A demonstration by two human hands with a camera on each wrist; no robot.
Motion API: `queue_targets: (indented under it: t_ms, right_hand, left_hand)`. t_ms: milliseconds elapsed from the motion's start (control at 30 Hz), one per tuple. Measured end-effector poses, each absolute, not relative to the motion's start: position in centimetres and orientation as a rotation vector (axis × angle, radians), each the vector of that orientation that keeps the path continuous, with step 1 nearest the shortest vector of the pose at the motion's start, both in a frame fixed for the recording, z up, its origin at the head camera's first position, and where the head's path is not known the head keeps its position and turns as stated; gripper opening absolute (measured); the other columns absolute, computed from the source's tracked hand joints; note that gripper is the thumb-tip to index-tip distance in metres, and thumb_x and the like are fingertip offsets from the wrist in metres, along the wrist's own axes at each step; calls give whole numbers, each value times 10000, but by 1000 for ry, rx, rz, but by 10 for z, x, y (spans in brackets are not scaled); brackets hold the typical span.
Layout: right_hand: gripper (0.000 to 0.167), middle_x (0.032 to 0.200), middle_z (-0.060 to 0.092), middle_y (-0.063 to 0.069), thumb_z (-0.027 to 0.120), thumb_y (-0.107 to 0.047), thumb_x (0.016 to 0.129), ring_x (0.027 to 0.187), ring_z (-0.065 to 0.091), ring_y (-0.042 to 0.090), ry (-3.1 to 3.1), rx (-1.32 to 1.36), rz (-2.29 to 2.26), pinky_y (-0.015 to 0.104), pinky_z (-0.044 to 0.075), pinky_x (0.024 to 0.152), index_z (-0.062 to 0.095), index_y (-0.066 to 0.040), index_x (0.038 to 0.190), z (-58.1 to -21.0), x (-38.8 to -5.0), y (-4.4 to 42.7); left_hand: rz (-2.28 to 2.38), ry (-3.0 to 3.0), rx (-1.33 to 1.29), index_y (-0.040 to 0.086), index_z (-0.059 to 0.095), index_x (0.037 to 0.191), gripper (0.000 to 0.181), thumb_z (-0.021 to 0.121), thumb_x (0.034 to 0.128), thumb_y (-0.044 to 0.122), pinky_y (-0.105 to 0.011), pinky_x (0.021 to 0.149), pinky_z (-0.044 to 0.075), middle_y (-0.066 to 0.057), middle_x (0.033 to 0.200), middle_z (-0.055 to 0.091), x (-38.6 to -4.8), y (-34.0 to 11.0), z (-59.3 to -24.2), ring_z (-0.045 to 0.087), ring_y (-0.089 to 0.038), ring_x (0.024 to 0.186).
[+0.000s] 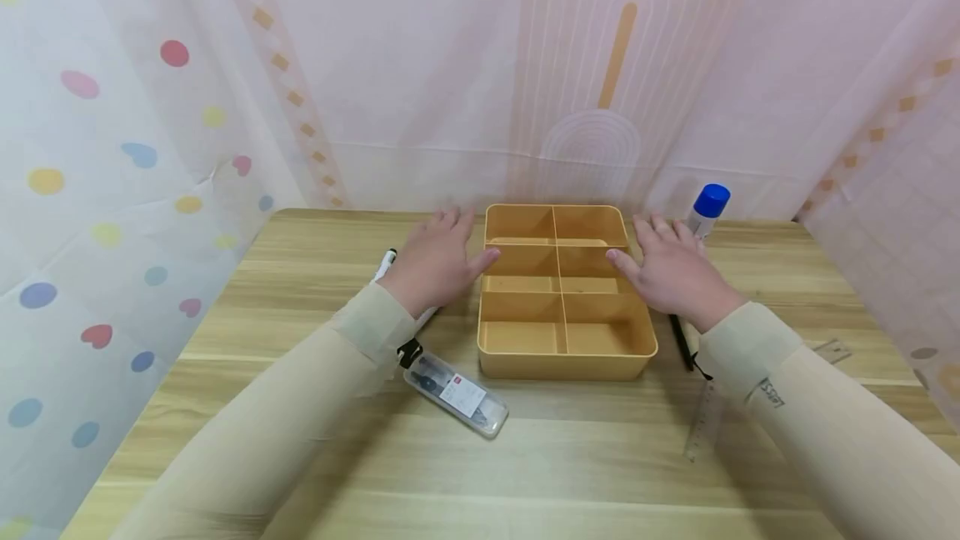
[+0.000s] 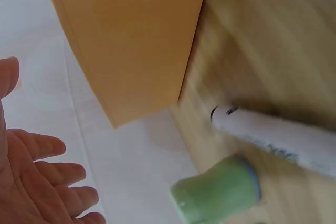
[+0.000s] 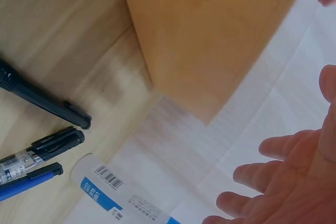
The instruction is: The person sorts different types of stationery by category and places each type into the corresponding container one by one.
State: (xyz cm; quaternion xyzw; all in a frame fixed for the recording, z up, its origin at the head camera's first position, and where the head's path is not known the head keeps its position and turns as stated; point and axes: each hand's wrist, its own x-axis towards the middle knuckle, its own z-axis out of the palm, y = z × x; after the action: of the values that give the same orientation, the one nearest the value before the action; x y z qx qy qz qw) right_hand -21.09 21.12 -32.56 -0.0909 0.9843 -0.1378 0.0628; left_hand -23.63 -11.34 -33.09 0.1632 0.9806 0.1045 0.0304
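Note:
An orange-yellow box (image 1: 567,366) divided into several compartments stands on the wooden table, nothing seen inside it. My left hand (image 1: 437,263) is spread at its left side, thumb over the left rim; my right hand (image 1: 677,273) is spread at its right side, thumb over the right rim. In the left wrist view a gap shows between the fingers of the left hand (image 2: 39,182) and the box wall (image 2: 131,40). The right wrist view likewise shows the right hand (image 3: 283,182) apart from the wall (image 3: 210,35). Neither hand holds anything.
A clear case (image 1: 457,394) lies front left of the box. Left are a white marker (image 2: 278,137) and a green object (image 2: 218,192). Right are a glue bottle (image 1: 708,211), several pens, including a blue one (image 3: 31,182), and a clear ruler (image 1: 702,423). Cloth hangs behind the table (image 1: 600,457).

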Motion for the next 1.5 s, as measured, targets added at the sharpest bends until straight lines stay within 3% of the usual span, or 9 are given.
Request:
queue_targets:
  t_ms: [267, 733, 900, 1000, 1067, 1133, 1167, 1233, 1500]
  right_hand:
    - [887, 1714, 55, 348, 329, -594, 1105, 1589, 10, 551, 2945, -331, -418, 653, 0, 1283, 67, 34, 1673, -320, -203, 214]
    - [877, 1703, 105, 363, 344, -579, 1108, 1598, 40, 524, 2945, -331, -421, 649, 28, 1285, 141, 77, 1653, -322, -198, 218]
    - [887, 1703, 104, 366, 341, -593, 1103, 1590, 61, 540, 2953, -306, -426, 659, 63, 1282, 160, 82, 1648, -320, -195, 221]
    - [903, 1707, 118, 357, 340, -624, 1090, 1571, 97, 569, 2971, -284, -448, 691, 115, 1264, 184, 66, 1650, -318, -195, 223]
    - [900, 1710, 128, 349, 344, -628, 1087, 1562, 117, 577, 2981, -271, -466, 706, 140, 1252, 198, 59, 1650, -317, -196, 224]
    - [894, 1709, 138, 346, 348, -623, 1087, 1560, 127, 576, 2984, -263, -477, 709, 148, 1248, 205, 59, 1648, -316, -196, 226]
    - [884, 1709, 140, 346, 357, -610, 1091, 1561, 128, 576, 2982, -260, -483, 709, 146, 1248, 207, 61, 1646, -315, -196, 226]
    - [864, 1708, 138, 348, 379, -583, 1096, 1560, 124, 578, 2978, -251, -493, 711, 144, 1247, 209, 61, 1646, -315, -196, 228]
    - [749, 1644, 259, 389, 451, -445, 1108, 1533, 164, 593, 3076, -181, -554, 709, 186, 1234, 317, 119, 1581, -308, -210, 245]
  left_hand:
    - [483, 2916, 495, 93, 226, 1687, 925, 496, 1023, 677, -600, 1258, 291, -146, 1759, 208, -209, -111, -341, 269, -389, 1597]
    - [516, 2802, 540, 73, 158, 1695, 959, 581, 1020, 608, -533, 1275, 283, -137, 1770, 154, -192, -108, -354, 256, -364, 1603]
    - [522, 2802, 538, 64, 123, 1697, 886, 568, 1058, 489, -486, 1301, 232, -111, 1771, 154, -189, -105, -356, 215, -311, 1620]
    - [534, 2813, 526, 51, 118, 1694, 845, 550, 1065, 412, -473, 1301, 243, -111, 1768, 170, -187, -103, -356, 261, -305, 1604]
    - [540, 2823, 516, 51, 121, 1694, 830, 540, 1060, 385, -468, 1285, 294, -106, 1766, 184, -186, -102, -357, 505, -333, 1462]
    - [549, 2823, 507, 53, 116, 1695, 820, 528, 1055, 358, -461, 1224, 398, -96, 1766, 183, -185, -102, -356, 691, -326, 1154]
    - [551, 2823, 504, 55, 114, 1696, 812, 519, 1053, 344, -449, 1188, 434, -89, 1767, 183, -184, -101, -356, 709, -302, 975]
    - [563, 2821, 500, 56, 109, 1696, 802, 503, 1049, 319, -426, 1076, 500, -79, 1768, 179, -184, -101, -356, 610, -246, 702]
    - [626, 2819, 502, 60, 105, 1697, 770, 478, 1054, 261, -359, 734, 508, -68, 1768, 171, -183, -99, -361, 552, -212, 666]
